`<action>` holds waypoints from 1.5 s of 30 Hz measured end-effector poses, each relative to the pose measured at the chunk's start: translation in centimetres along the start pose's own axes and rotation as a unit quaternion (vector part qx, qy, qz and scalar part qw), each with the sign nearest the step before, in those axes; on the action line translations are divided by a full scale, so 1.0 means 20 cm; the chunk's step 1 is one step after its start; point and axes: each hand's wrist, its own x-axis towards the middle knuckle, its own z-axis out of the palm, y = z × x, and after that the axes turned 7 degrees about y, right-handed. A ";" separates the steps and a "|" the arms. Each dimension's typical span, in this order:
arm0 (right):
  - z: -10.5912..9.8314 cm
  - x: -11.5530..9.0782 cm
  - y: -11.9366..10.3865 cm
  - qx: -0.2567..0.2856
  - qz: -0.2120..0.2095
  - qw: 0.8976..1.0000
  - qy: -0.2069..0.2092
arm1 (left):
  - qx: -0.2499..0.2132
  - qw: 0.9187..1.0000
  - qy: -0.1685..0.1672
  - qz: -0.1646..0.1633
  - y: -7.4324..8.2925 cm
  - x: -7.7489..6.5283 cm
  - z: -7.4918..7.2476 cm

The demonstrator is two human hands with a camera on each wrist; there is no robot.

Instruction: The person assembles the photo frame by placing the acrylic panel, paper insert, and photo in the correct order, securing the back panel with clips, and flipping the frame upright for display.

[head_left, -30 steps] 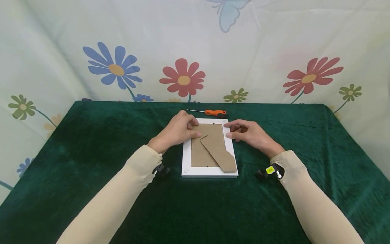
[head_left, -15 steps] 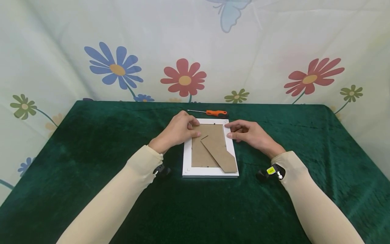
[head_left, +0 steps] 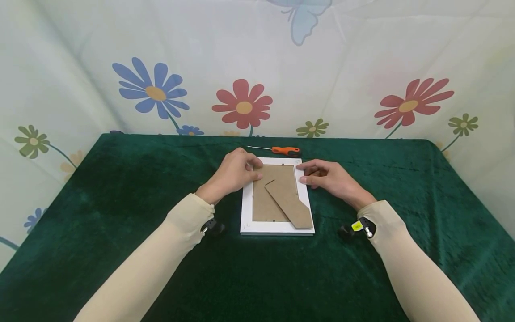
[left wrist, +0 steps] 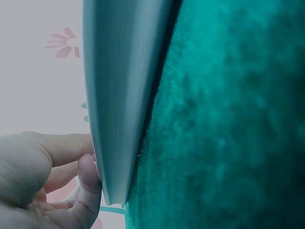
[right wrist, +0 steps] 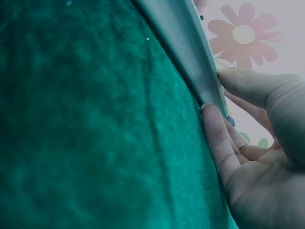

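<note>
A white picture frame (head_left: 247,226) lies face down, its brown backing board (head_left: 273,210) upward. The board's easel leg (head_left: 299,214) slants toward the lower right corner. At the upper left side my left hand (head_left: 233,172) holds the frame, with thumb and index finger over the backing; the left wrist view shows other fingers curled at the edge. Opposite, my right hand (head_left: 331,179) grips the right edge near the top corner. In the right wrist view its thumb (right wrist: 248,86) meets the upper edge while a finger (right wrist: 219,131) presses low on the frame's side (right wrist: 186,43).
An orange-handled screwdriver (head_left: 284,150) lies just beyond the frame, its shaft pointing left. Green plush cloth (head_left: 161,170) covers the table. Behind it hangs a pale curtain (head_left: 342,58) printed with flowers and a butterfly.
My left thumb has drawn back very slightly to the left on the backing board. The frame and my right hand stay practically where they were.
</note>
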 end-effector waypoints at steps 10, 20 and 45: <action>0.00 0.00 0.00 0.004 -0.005 1.000 0.000 | -0.010 1.000 0.012 -0.017 -0.02 -0.01 -0.02; 0.00 -0.01 0.00 0.002 -0.003 1.000 0.003 | -0.020 0.999 0.020 -0.025 -0.05 -0.01 -0.03; 0.01 -0.01 0.01 0.002 -0.015 1.000 0.002 | -0.086 0.993 -0.036 -0.073 -0.12 -0.08 -0.06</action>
